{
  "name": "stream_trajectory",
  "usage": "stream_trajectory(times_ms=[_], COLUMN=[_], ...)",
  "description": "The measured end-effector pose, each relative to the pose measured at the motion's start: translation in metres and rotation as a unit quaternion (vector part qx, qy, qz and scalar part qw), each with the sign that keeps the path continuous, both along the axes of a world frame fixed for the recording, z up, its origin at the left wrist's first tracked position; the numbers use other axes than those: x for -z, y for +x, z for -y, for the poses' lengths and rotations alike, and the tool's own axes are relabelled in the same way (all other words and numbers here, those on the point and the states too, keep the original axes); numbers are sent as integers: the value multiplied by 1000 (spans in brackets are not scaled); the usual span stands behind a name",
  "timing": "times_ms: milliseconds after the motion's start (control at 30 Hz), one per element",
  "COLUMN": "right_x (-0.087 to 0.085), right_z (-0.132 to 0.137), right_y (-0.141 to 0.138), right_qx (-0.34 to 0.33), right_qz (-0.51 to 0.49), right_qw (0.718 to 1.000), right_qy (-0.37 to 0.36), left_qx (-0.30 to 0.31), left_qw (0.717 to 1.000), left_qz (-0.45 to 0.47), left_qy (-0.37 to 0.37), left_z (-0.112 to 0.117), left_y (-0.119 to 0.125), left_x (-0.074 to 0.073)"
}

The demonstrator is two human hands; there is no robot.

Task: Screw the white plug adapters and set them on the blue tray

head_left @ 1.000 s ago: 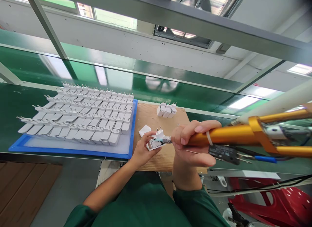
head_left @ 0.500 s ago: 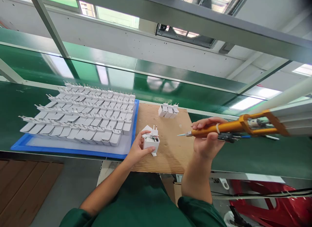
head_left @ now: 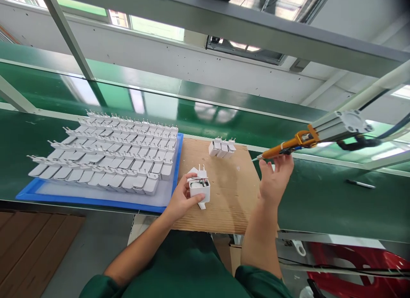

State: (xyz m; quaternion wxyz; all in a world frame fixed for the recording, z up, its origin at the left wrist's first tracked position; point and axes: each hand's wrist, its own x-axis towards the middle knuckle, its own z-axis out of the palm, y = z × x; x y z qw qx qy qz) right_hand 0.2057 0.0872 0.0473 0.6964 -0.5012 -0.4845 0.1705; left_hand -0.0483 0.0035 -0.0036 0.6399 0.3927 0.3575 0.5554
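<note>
My left hand is closed around a white power adapter housing over the board. The housing is open on top, with wires and parts showing inside and a two-pin plug piece at its back edge. To the right, my right hand has its palm up and its fingers loosely spread just beneath an orange dispensing gun. This gun has a thin pale nozzle and a grey cylinder with a hose. The fingertips are close to its body; whether they touch it I cannot tell.
Rows of white plug adapters fill a blue-edged tray on the left. Several more adapters stand at the back of the brown board. A marker pen lies on the green bench. A metal beam crosses overhead.
My right hand has opened from its grip on the dispensing gun, which has moved up and to the right, away from the adapter. My left hand keeps its hold on the adapter housing.
</note>
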Motion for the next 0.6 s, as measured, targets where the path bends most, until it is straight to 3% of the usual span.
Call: stream_trajectory(times_ms=[100,167,267,400,600], right_x=[7,10,10,9,13], right_z=[25,44,63,69,67], right_y=[-22,-40,-65,-82,-88], right_qx=[-23,-108,-219,-237,-262], right_qz=[2,75,230,300,319], right_qw=[999,990,948,923,908], right_qy=[39,44,38,52,72], left_qx=[-8,-17,-27,-34,-17], left_qw=[999,997,990,983,990], left_qz=[-34,-69,-125,-161,-122], left_qy=[22,37,58,75,75], left_z=[0,2,5,8,10], left_y=[-3,-4,-6,-8,-12], left_x=[-2,-3,-5,-6,-4])
